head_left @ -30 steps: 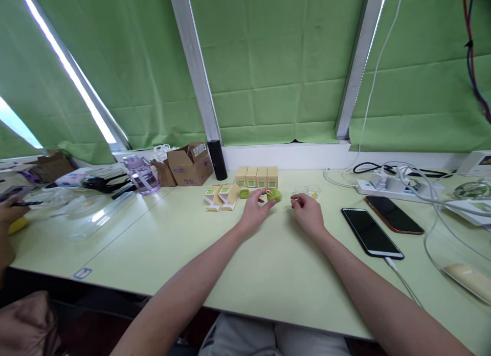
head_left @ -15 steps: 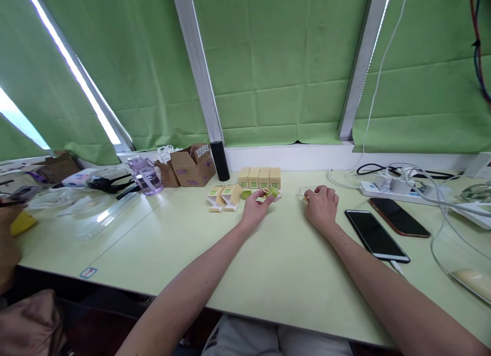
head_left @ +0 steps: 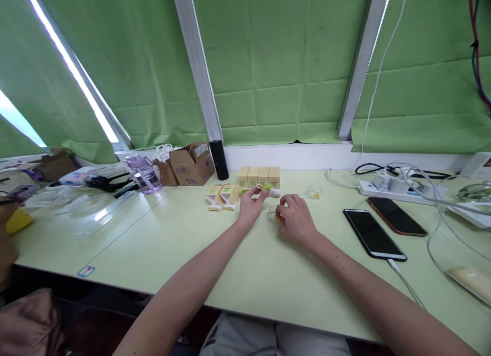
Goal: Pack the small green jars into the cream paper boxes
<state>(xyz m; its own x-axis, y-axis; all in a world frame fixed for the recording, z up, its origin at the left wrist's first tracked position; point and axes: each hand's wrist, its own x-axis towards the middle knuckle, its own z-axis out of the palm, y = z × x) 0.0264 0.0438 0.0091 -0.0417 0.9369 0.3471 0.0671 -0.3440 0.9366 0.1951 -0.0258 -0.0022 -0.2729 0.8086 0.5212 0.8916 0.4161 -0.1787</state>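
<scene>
My left hand (head_left: 250,208) pinches a small green piece (head_left: 265,186) beside a pale round ring (head_left: 260,186); its exact kind is too small to make out. A small white piece (head_left: 274,193) lies just right of its fingertips. My right hand (head_left: 295,216) is closed on a small clear container (head_left: 272,213) with a bit of yellow showing, low over the table. Farther back, a second clear container (head_left: 314,192) with something yellow inside stands on the table. Two cream cartons with green panels (head_left: 230,196) stand left of my left hand, and several similar cartons (head_left: 259,175) form a row behind it.
A black cylinder (head_left: 219,160), a brown cardboard box (head_left: 192,164) and a purple water bottle (head_left: 143,175) stand to the left. On the right are two phones (head_left: 374,234) (head_left: 397,216), a power strip (head_left: 402,191) with cables, and a mouse (head_left: 471,282). Another person's arm (head_left: 6,243) is at far left.
My right hand has moved left with one clear container, toward my left hand. The other clear container is now uncovered. My left hand has shifted slightly left, still holding the green piece.
</scene>
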